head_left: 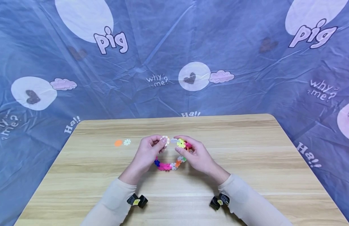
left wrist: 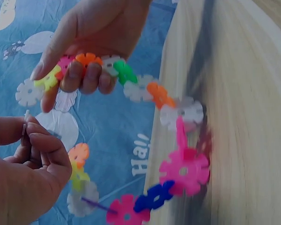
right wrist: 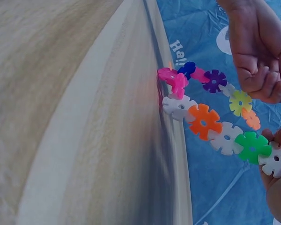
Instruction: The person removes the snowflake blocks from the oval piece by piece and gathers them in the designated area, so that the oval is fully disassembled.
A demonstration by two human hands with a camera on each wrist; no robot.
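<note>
A chain of interlocking snowflake discs hangs between my hands, with a pink disc (left wrist: 185,172) low in its curve near the tabletop. My left hand (head_left: 146,152) pinches a white snowflake disc (head_left: 166,139), seen edge-on in the left wrist view. My right hand (head_left: 199,155) grips one end of the chain, its fingers curled round the discs behind a yellow disc (head_left: 181,143). Past that yellow disc, a white end disc (left wrist: 29,92) points toward the left hand. An orange disc (right wrist: 250,119) hangs near the left hand; whether it joins the pinched disc is hidden.
On the wooden table (head_left: 92,175), an orange disc (head_left: 118,143) and a pale disc (head_left: 127,142) lie left of my hands. Behind the table's far edge hangs a blue printed cloth (head_left: 140,100). Each wrist wears a small black camera.
</note>
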